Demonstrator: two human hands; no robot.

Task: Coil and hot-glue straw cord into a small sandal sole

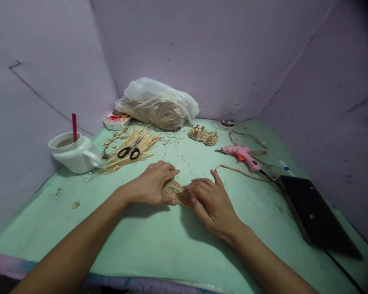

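Near the middle of the green table, a flat piece of coiled jute twine [178, 192] lies between my two hands. My left hand [158, 183] is closed around its left end, thumb on the near edge and fingers on the far one. On the right end, the fingers of my right hand [209, 201] press over the coil and hide part of it. A strand of jute twine [239, 169] runs off to the right from beside my right hand. Beyond lies a second coiled twine piece [203, 135], with small whitish bits on its far edge.
A pink glue gun [241, 153] lies at right, its cord leading past a dark tablet [317, 212]. Black-handled scissors [131, 150] rest on dry straw strips [147, 143]. A white mug [76, 157] stands left. A plastic bag [162, 104] and a small bowl [227, 124] sit at the back.
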